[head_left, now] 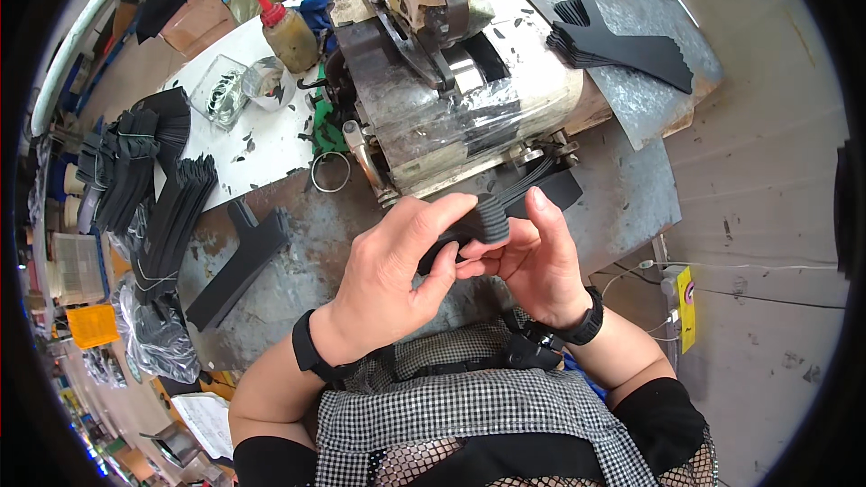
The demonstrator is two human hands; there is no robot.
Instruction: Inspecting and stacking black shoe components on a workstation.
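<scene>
In front of the machine, my left hand (388, 271) pinches a stack of thin black cut pieces (490, 219) between thumb and fingers. The layered edges of the stack curve upward. My right hand (546, 280) meets it from the other side, its curled fingers against the stack and its thumb raised apart. Just beyond my hands, more black pieces (561, 191) lie below the machine's front edge; my right thumb partly covers them. Whether they join the held stack is hidden. The machine (442, 140), resembling an industrial sewing machine, has a worn, taped cover.
Stacked black pieces (622, 47) rest on a metal plate (568, 0) at the far right. Several bundles (176, 216) lie left, beside a single stack (239, 266). A red-tipped bottle (287, 36), a clear box (224, 90) and a metal ring (330, 172) are left of the machine.
</scene>
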